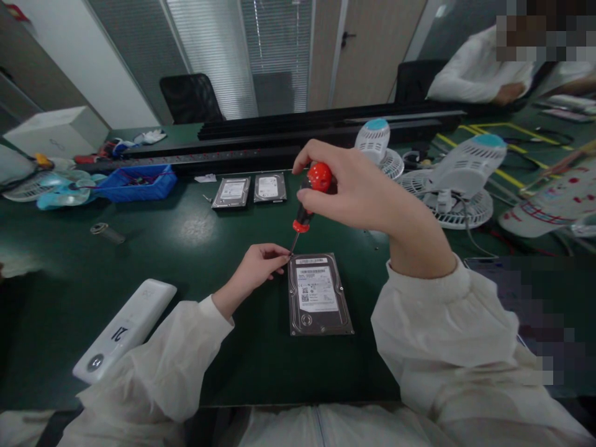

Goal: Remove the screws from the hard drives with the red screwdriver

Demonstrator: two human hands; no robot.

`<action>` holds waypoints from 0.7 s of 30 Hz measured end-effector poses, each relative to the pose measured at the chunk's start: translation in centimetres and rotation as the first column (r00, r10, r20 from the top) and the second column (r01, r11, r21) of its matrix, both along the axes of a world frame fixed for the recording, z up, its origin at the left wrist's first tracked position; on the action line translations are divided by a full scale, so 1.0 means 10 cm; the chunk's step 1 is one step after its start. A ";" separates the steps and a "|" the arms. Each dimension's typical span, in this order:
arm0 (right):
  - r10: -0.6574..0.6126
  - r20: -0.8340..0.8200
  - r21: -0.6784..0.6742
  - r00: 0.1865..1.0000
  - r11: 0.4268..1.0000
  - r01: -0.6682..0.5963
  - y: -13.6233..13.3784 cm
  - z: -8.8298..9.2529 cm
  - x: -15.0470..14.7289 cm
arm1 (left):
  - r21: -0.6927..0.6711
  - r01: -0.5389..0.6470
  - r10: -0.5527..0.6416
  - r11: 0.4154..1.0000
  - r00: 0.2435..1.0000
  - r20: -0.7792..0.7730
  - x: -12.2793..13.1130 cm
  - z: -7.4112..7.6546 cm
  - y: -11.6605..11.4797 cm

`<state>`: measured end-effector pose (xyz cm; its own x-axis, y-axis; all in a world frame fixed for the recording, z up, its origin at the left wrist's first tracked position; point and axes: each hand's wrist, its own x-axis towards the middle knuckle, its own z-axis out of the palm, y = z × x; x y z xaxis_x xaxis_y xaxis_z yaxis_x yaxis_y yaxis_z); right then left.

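Observation:
A hard drive [319,295] lies label up on the green table [195,298] in front of me. My right hand [358,189] is closed round the red handle of a screwdriver [311,197], which stands almost upright with its tip at the drive's far left corner. My left hand [258,267] rests on the table beside that corner, its fingers pinched together at the screwdriver's tip. What they pinch is too small to make out.
Two more hard drives [231,192] [270,187] lie further back. A blue bin [137,182] and fan parts sit at the left, white fans [459,180] at the right. A white device [123,329] lies near left. Another person in white sits at the far right.

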<state>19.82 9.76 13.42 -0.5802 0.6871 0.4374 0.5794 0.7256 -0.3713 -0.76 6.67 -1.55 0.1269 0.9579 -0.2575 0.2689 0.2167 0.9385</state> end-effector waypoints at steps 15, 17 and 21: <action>0.027 -0.009 -0.077 1.000 0.997 -0.028 -0.03 0.06 0.02 | 0.033 0.059 -0.060 0.998 0.998 0.010 -0.05 -0.09 0.03; 0.012 0.008 -0.066 1.000 0.998 -0.011 -0.03 0.05 0.00 | 0.018 0.045 -0.046 0.999 0.999 0.011 -0.04 -0.07 0.03; -0.017 0.013 -0.039 1.000 0.999 0.017 -0.01 0.02 -0.02 | -0.009 0.013 -0.013 1.000 1.000 0.009 -0.01 -0.03 0.02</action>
<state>19.65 9.62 13.65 -0.5736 0.7133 0.4027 0.5963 0.7006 -0.3918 -0.84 6.88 -1.84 0.1416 0.9537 -0.2655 0.2637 0.2222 0.9387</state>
